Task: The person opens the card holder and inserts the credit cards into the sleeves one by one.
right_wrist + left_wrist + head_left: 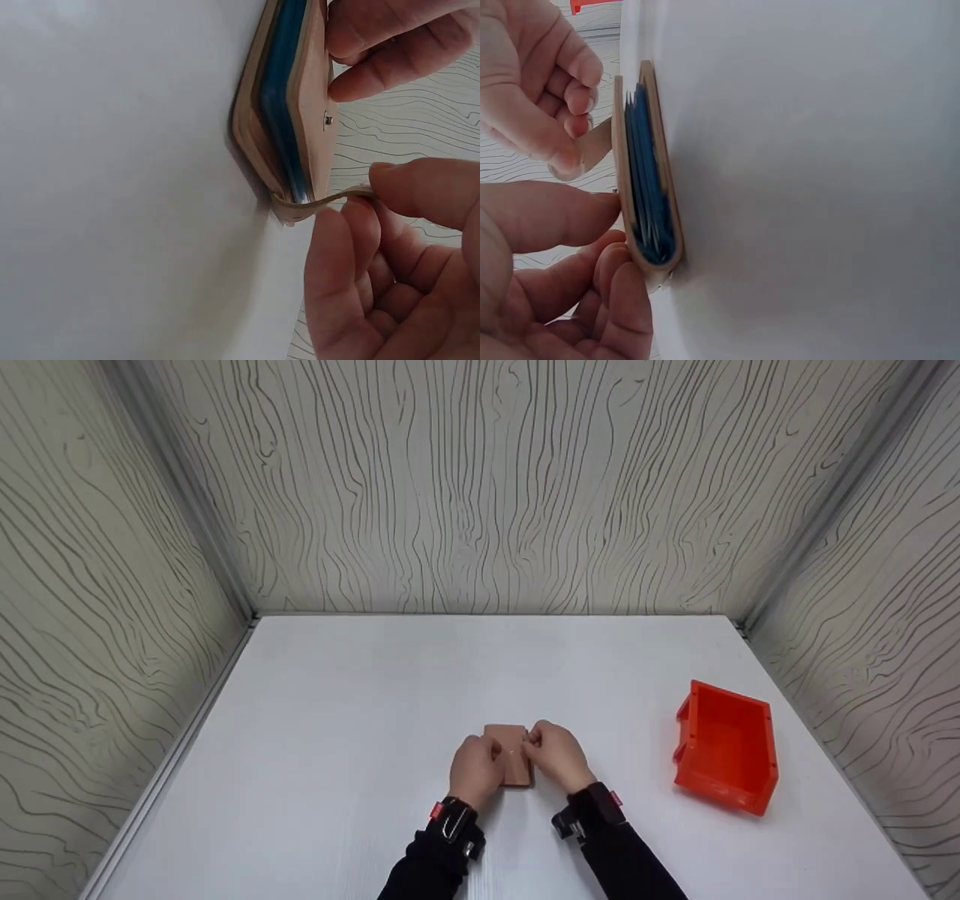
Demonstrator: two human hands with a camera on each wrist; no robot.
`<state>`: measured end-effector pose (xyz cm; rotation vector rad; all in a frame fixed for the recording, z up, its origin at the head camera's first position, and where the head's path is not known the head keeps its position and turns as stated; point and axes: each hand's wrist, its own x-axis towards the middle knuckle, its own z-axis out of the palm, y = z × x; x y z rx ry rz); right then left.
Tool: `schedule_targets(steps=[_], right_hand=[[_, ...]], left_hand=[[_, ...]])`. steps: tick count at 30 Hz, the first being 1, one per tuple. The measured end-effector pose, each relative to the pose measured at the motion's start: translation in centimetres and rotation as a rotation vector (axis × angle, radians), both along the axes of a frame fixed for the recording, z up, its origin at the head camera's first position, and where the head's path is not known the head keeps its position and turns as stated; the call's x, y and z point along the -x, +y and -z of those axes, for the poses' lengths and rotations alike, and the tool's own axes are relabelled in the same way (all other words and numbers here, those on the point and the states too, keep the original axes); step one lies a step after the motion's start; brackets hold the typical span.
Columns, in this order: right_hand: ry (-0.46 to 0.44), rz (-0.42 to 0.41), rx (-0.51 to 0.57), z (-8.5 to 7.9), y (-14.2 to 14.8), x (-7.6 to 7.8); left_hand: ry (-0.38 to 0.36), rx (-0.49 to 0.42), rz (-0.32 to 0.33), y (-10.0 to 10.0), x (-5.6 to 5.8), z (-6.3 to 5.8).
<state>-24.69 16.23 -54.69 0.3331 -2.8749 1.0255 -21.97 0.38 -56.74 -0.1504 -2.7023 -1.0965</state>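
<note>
A tan leather card wallet (pixel 514 735) lies on the white table, folded over, its fold on the left. Blue sleeves (pixel 649 169) show between its covers in the left wrist view. My left hand (pixel 475 769) grips the wallet at the fold, thumb on the top cover and fingers curled at the folded edge. Between thumb and fingers, my right hand (pixel 556 751) pinches the free end of a narrow leather strap (pixel 330 199) that comes round from the wallet's right side. A small metal snap stud (pixel 328 121) sits on the top cover, with the strap lifted away from it.
An open red plastic bin (pixel 731 746) stands to the right on the white table (pixel 337 697). Wood-grain panels (pixel 465 487) close off the back and both sides.
</note>
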Motion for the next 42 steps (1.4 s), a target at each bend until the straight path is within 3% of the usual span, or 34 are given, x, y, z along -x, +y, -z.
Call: schedule_targets(steps=[25, 42], right_hand=[[0.103, -0.087, -0.168, 0.5, -1.7, 0.0], [0.113, -0.094, -0.155, 0.8, -1.9, 0.0]], left_hand=[[0.025, 0.001, 0.018, -0.1, 0.0, -0.1], [0.042, -0.017, 0.019, -0.2, 0.0, 0.0]])
